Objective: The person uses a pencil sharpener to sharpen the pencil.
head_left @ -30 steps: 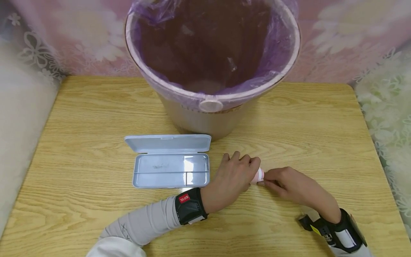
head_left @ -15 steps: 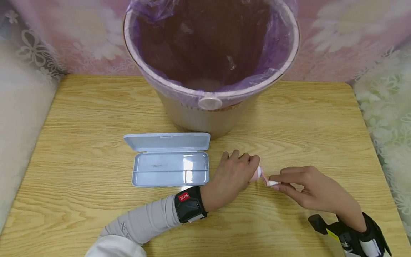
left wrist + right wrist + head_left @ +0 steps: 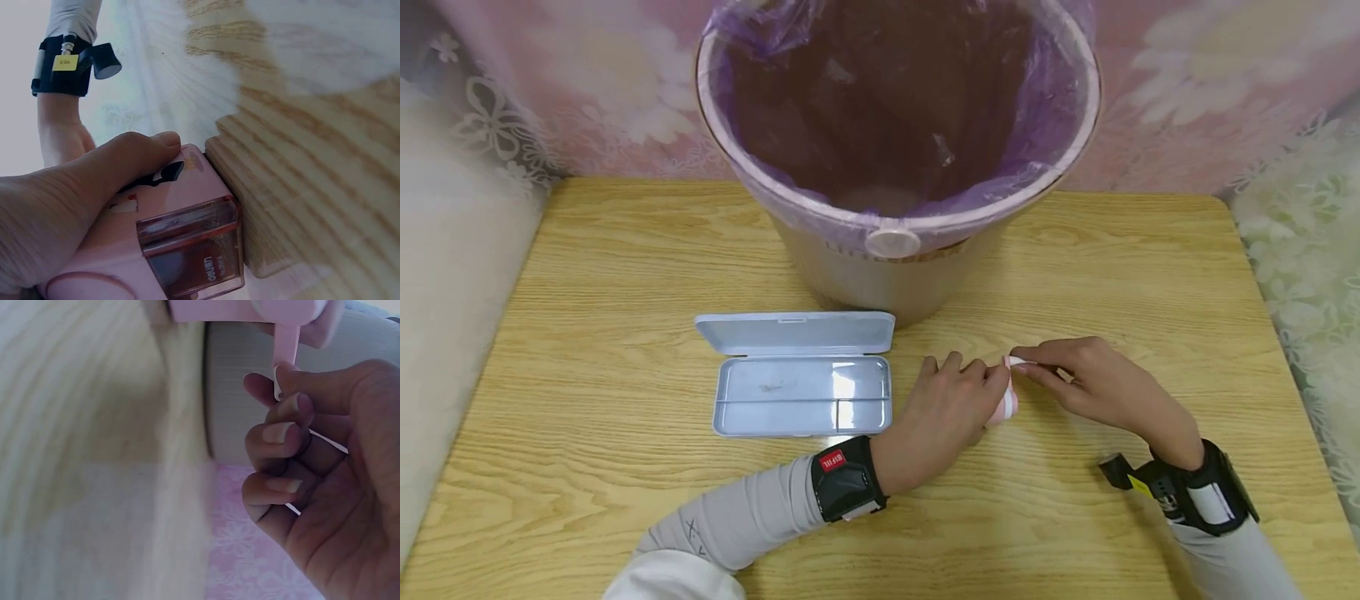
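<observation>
My left hand (image 3: 943, 408) grips a pink crank pencil sharpener (image 3: 172, 197) against the table, thumb lying across its printed top. The clear shavings drawer (image 3: 194, 253) shows in the left wrist view. Most of the sharpener is hidden under that hand in the head view. To its right, my right hand (image 3: 1097, 379) pinches the small white knob (image 3: 1017, 361) of the crank between thumb and forefinger. In the right wrist view the pink crank arm (image 3: 286, 347) runs from the sharpener to those fingertips, and the other fingers are curled. Whether a pencil is in the sharpener cannot be seen.
A light blue pencil case (image 3: 801, 421) lies with its lid up, left of my left hand. Behind it stands a large bin (image 3: 880, 279) with a purple liner (image 3: 1052, 108). The wooden table (image 3: 587, 275) meets a pink floral backdrop at the back.
My right hand has turned the crank round: its knob swung out toward the lower right half a second ago, and is now up at the far side. The left hand keeps its place.
</observation>
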Demonstrator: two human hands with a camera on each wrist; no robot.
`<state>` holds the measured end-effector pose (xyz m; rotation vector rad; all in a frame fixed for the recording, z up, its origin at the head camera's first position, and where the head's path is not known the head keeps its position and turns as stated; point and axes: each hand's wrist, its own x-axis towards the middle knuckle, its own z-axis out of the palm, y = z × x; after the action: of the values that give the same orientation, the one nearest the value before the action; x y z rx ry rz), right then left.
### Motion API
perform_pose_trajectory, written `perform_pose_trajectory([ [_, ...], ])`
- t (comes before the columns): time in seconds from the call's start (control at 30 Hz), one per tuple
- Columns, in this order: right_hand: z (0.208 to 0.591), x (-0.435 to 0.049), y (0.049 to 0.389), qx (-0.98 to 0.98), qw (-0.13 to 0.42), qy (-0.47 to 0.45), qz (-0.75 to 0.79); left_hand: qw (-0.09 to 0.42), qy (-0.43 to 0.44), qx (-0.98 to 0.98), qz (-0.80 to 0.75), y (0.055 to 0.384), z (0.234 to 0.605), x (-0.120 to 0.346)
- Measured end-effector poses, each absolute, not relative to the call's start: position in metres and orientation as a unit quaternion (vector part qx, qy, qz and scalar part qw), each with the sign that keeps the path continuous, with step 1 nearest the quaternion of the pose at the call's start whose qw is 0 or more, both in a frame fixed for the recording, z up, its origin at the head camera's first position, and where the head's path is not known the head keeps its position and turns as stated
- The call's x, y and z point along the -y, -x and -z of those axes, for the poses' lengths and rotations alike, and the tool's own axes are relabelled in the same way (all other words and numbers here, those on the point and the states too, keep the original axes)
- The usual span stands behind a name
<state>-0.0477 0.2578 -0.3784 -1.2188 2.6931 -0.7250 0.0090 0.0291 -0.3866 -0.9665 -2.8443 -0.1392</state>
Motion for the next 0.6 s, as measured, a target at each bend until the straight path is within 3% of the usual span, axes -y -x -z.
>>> perform_pose_trajectory([
  [0.6,0.412,-0.258,0.030,-0.858,0.134,0.417,0.270,0.062,0.319,0.945,0.045,-0.009,0.386,-0.030],
])
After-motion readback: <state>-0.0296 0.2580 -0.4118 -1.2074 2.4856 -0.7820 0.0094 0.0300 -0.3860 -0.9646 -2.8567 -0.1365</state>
